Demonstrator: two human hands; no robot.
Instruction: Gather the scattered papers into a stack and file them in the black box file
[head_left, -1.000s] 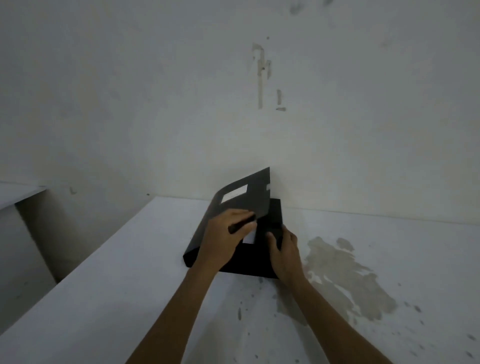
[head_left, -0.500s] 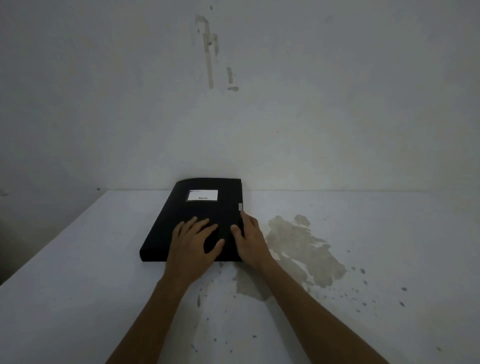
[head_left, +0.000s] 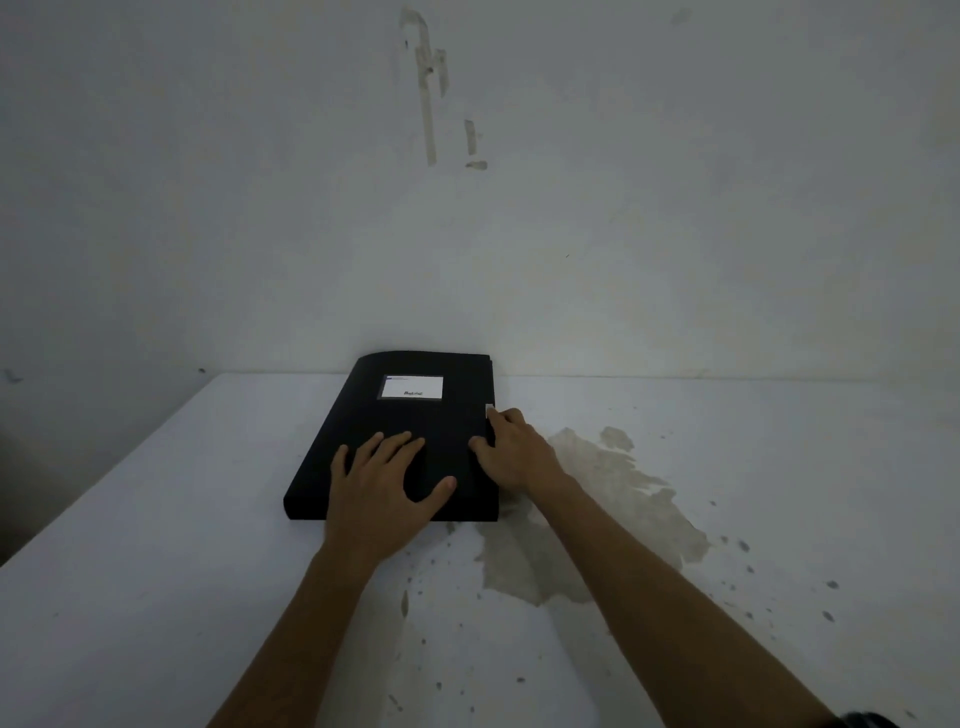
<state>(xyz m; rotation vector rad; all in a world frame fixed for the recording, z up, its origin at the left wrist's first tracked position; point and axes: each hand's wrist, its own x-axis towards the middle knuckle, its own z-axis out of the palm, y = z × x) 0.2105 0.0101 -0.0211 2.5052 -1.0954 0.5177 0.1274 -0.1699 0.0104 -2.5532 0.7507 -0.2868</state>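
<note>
We log the left grip (head_left: 382, 486) released, palm and spread fingers flat on the cover of the black box file (head_left: 410, 421). The right grip (head_left: 511, 449) grasps the file's right edge, thumb on top. The file lies closed and flat at the desk (head_left: 156, 571)'s far edge, by the wall (head_left: 675, 208).

The closed black rectangular box file (head_left: 410, 431) is lying on the stained white table (head_left: 156, 519), left hand (head_left: 382, 493) pressing flat at 6 o'clock, right hand (head_left: 511, 452) gripping its 3 o'clock edge.
</note>
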